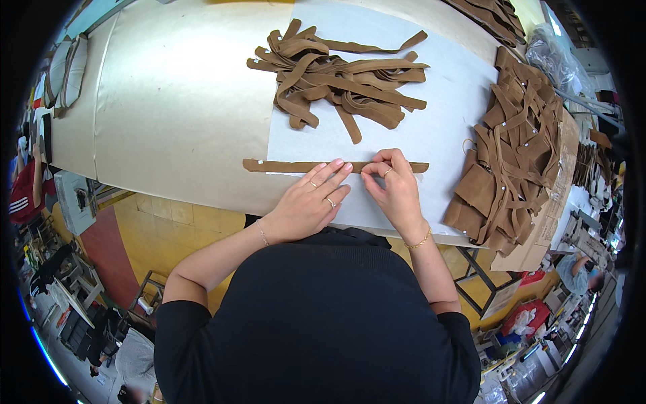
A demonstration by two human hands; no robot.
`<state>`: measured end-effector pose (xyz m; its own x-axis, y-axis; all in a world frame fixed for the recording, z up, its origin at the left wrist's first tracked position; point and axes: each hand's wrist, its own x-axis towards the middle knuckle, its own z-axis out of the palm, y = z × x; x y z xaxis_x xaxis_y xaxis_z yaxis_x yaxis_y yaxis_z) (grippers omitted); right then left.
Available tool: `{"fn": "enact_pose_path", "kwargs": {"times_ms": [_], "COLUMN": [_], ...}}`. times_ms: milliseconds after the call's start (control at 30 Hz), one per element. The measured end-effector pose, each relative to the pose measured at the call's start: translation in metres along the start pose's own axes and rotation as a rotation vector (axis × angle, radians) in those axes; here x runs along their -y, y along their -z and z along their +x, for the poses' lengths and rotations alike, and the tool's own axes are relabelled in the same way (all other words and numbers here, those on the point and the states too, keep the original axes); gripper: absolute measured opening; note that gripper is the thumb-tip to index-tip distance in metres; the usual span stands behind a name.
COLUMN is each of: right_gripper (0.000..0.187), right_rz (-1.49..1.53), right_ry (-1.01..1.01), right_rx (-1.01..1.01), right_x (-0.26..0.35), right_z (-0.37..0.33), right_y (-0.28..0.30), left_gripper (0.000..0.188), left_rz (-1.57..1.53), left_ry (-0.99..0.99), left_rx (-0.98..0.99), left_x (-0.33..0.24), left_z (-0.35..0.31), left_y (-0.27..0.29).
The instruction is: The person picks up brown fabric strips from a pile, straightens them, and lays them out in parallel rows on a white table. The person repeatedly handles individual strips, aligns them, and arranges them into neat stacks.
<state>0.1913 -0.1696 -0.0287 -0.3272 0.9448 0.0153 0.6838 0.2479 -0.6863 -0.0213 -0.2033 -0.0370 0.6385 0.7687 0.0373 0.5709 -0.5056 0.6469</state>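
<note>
A long brown strip of suede-like material [282, 166] lies straight across the near part of the table, a small white tag near its left end. My left hand [304, 206] rests on the strip's middle, its fingers stretched out flat. Just to the right, my right hand [397, 192] pinches at the same strip with thumb and fingertips; the exact point of contact is partly hidden by the fingers. Beyond both hands sits a loose heap of similar brown strips [336, 81], some with small white tags.
White paper [447, 128] covers part of the cream tabletop [168, 87]. At the right, a larger pile of brown pieces [518, 148] lies beside cardboard [531, 248]. Clear plastic wrap [555, 57] and more brown pieces [490, 19] sit at the far right. Other people are in the background.
</note>
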Motion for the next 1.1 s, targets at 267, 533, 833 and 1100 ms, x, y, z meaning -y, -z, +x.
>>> {"fn": "enact_pose_path", "kwargs": {"times_ms": [267,533,833,1100], "right_gripper": [0.016,0.018,0.015,0.015], "right_rz": [-0.167,-0.118,0.002,-0.161], "right_ry": [0.103,0.074,-0.024,0.083], "right_rx": [-0.070,-0.120,-0.075,-0.100], "right_x": [0.006,0.003,0.004,0.009], "right_z": [0.002,-0.001,-0.002,0.000], "right_y": [-0.010,-0.014,-0.006,-0.013], "left_gripper": [0.037,0.031,0.027,0.027], "left_rz": [0.030,0.120,0.093,0.107], "left_ry": [-0.007,-0.019,0.003,-0.007], "left_rx": [0.002,0.022,0.002,0.016], "left_x": [-0.001,-0.004,-0.003,-0.002], "left_z": [0.001,0.006,0.004,0.004], "left_y": [0.000,0.001,-0.003,-0.002]}}
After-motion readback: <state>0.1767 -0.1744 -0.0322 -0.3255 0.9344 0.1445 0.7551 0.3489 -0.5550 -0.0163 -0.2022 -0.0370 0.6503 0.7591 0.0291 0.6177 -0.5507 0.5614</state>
